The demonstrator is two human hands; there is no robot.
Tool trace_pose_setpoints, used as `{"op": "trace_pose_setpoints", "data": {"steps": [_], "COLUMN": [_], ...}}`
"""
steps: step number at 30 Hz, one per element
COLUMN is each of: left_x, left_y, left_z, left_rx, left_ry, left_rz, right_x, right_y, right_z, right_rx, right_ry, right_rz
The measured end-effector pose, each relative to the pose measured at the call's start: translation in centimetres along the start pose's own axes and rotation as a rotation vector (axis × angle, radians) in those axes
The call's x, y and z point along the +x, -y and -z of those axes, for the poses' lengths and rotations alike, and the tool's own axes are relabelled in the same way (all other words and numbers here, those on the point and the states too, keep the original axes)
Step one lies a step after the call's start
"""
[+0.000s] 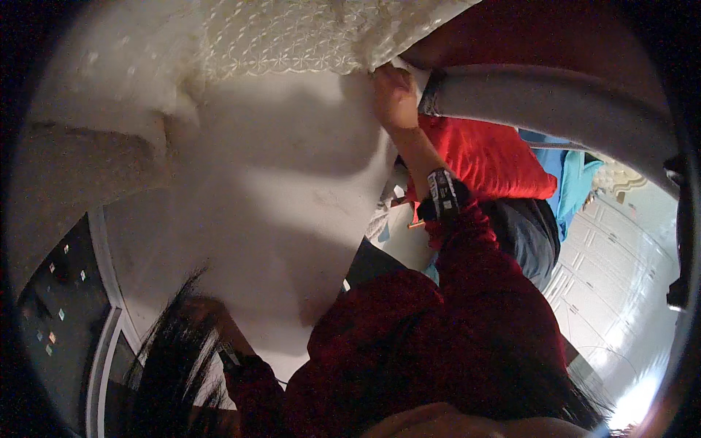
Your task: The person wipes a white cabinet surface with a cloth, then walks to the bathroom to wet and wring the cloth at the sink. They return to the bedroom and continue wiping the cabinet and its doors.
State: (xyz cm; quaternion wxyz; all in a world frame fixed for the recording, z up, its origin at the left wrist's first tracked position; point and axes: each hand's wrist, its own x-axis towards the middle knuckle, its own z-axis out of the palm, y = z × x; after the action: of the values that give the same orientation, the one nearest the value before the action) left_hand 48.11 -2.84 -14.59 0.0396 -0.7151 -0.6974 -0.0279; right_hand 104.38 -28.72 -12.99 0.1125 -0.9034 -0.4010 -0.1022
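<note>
One dark panel (62, 306) with small pale marks stands at the far left, edged by a white frame (101, 358). Above it spreads a grey-brown fabric (80, 175) in shadow. Next, low down, the left hand (208, 314) reaches against a large white cloth (277, 182); strands of dark hair (164, 365) and dim light cover it, so whether its fingers pinch anything cannot be told.

The white cloth fills the middle, hanging in soft folds, with a cream lace fabric (292, 40) with a scalloped edge across its top. At the cloth's upper right corner, the right hand (394, 95) has its fingers curled together, apparently clamped on the edge beside the lace. A black wrist strap (443, 193) sits below that hand, above a dark red sleeve (475, 255).

Farther right are a glossy red fabric (485, 157), a long grey padded shape (548, 95) above it, teal fabric (577, 182) and white cabinets (606, 241).

Likely risks: a loosened right-hand pinch could let the corner slip and the cloth sag; the strap could snag the openwork lace; the hair could hide or catch under the left hand.
</note>
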Motion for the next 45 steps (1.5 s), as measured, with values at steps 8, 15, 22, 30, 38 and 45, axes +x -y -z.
{"op": "trace_pose_setpoints", "data": {"steps": [8,15,22,30,38,45], "left_x": [0.1,0.5,-0.7,0.9,0.5,0.2], "left_y": [1.6,3.6,3.0,4.0,4.8,2.0], "left_z": [-3.6,-5.0,-3.1,-4.3,-5.2,-2.9], "left_rx": [0.139,0.512,0.055,0.141,0.223,-0.004], "left_ry": [-0.297,-0.370,-0.328,-0.365,-0.305,-0.247], "left_rz": [-0.324,-0.527,-0.378,-0.477,-0.346,-0.148], "right_x": [-3.2,-2.6,-7.5,-13.8,-2.4,-4.9], "right_y": [0.5,-4.4,3.0,12.8,-5.4,-0.2], "right_z": [3.6,-2.3,0.8,3.0,4.1,-2.7], "right_rx": [0.116,-0.180,0.140,0.593,0.129,0.018], "right_ry": [-0.264,-0.238,-0.066,0.132,0.066,-0.001], "right_rz": [-0.292,-0.531,-0.182,-0.143,-0.544,-0.084]}}
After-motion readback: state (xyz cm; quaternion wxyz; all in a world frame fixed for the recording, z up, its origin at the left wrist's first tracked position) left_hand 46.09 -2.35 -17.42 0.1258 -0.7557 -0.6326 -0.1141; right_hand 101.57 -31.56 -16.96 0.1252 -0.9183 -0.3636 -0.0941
